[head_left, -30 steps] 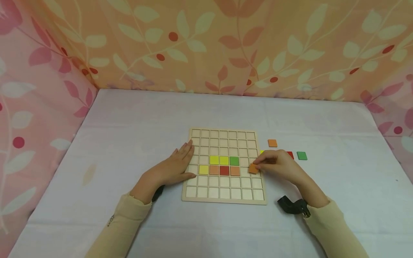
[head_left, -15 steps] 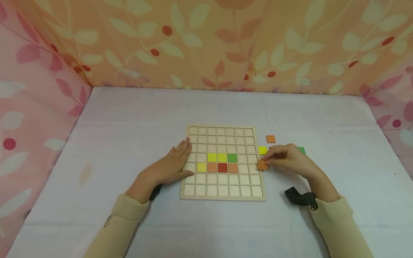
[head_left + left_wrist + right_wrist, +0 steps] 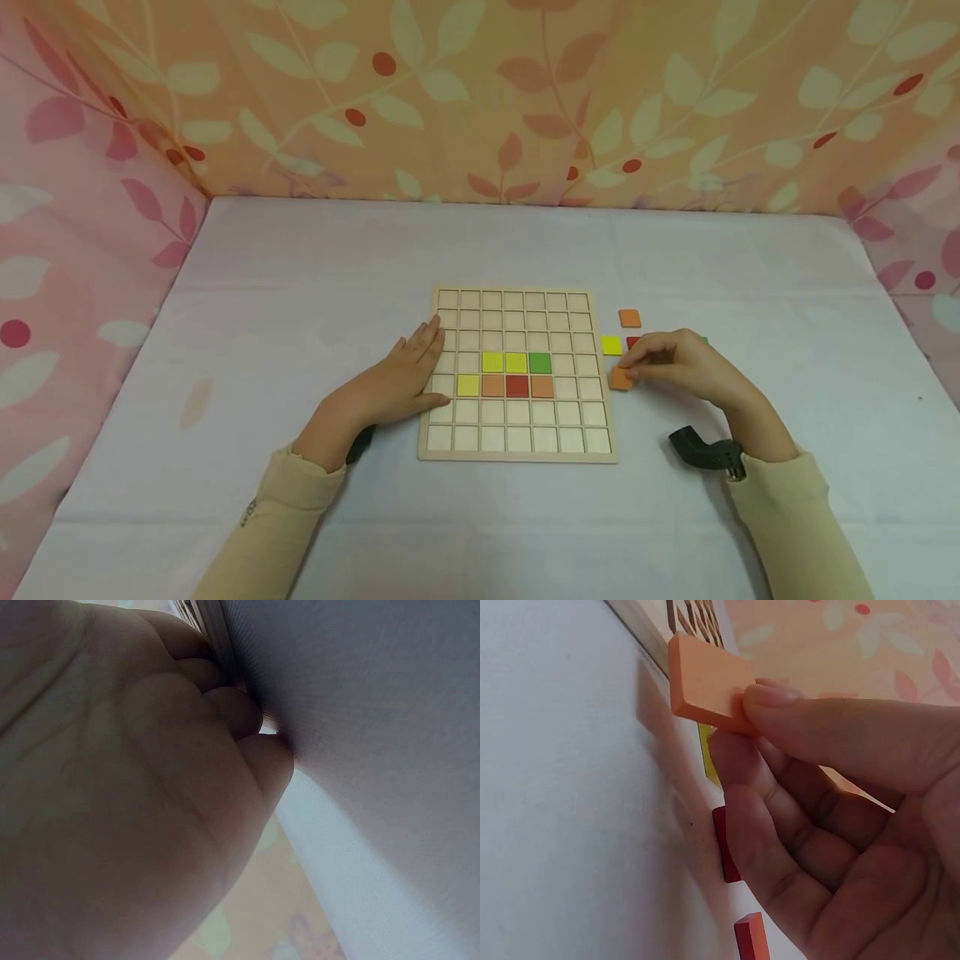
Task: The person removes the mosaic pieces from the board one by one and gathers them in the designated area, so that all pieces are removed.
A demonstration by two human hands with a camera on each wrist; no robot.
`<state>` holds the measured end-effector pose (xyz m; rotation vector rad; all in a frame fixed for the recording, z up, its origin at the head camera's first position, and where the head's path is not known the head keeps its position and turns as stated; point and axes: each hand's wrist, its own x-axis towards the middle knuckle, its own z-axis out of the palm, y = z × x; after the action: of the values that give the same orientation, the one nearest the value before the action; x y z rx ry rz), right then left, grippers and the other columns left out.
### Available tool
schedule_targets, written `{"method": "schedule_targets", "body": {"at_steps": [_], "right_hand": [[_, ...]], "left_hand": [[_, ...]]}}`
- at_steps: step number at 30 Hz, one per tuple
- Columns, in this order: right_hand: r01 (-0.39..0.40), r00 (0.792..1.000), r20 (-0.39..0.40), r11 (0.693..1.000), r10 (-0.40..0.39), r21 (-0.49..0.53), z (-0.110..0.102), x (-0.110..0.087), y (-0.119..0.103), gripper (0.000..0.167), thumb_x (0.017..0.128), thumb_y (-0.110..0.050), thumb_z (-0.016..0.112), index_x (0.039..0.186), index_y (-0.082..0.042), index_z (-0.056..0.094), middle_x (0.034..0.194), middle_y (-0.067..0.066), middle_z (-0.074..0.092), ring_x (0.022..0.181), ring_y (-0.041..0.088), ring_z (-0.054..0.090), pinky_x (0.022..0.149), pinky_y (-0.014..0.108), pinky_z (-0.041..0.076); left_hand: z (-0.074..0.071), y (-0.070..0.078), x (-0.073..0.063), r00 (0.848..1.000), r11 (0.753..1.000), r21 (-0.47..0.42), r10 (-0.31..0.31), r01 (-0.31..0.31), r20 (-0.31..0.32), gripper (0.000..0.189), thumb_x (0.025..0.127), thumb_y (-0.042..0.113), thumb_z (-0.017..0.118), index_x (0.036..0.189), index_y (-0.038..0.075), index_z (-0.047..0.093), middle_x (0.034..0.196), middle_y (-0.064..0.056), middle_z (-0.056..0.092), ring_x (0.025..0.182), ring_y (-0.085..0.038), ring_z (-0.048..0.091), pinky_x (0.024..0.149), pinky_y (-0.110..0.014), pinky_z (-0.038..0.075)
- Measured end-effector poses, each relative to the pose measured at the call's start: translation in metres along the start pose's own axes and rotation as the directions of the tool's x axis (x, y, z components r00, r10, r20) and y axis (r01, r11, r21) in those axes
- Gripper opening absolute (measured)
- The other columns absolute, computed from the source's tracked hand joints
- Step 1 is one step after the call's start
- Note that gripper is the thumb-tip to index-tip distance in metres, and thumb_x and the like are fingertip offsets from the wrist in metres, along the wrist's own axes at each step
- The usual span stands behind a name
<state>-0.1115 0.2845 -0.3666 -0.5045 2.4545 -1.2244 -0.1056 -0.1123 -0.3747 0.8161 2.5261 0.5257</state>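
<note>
My right hand [image 3: 682, 367] pinches a square orange tile [image 3: 621, 379] between thumb and fingertips, just off the right edge of the wooden grid board [image 3: 517, 457]. In the right wrist view the same orange tile [image 3: 712, 682] is held by one corner above the white cloth, its shadow beside it. My left hand [image 3: 393, 383] lies with straight fingers along the board's left edge; the left wrist view shows its palm side [image 3: 150, 772] close to the cloth. On the board, two yellow tiles and a green tile [image 3: 540, 362] sit above a row of yellow, orange, red and orange.
Right of the board lie an orange tile [image 3: 630, 318], a yellow tile [image 3: 611, 346] and a red tile [image 3: 633, 342] partly behind my right hand. A green tile [image 3: 704, 340] barely shows past the knuckles. Patterned cloth walls [image 3: 450, 100] border the white table [image 3: 300, 267].
My right hand has moved right with the orange tile, from over the board's right columns to beyond its edge. The left hand stays at the board, and the head view has shifted slightly.
</note>
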Motion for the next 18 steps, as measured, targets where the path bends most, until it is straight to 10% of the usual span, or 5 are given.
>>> {"method": "schedule_targets", "body": {"at_steps": [18], "right_hand": [[0.093, 0.991, -0.078, 0.985, -0.105, -0.145, 0.0078, 0.0033, -0.0002, 0.015, 0.081, 0.001, 0.071, 0.089, -0.011, 0.074, 0.089, -0.003, 0.069, 0.094, 0.0, 0.056, 0.078, 0.013, 0.048]], "left_hand": [[-0.0001, -0.0003, 0.0001, 1.0, 1.0, -0.002, -0.001, 0.001, 0.003, 0.088, 0.093, 0.034, 0.059, 0.147, -0.008, 0.004, 0.155, -0.02, -0.009, 0.142, -0.032, -0.004, 0.113, -0.05, 0.008]]}}
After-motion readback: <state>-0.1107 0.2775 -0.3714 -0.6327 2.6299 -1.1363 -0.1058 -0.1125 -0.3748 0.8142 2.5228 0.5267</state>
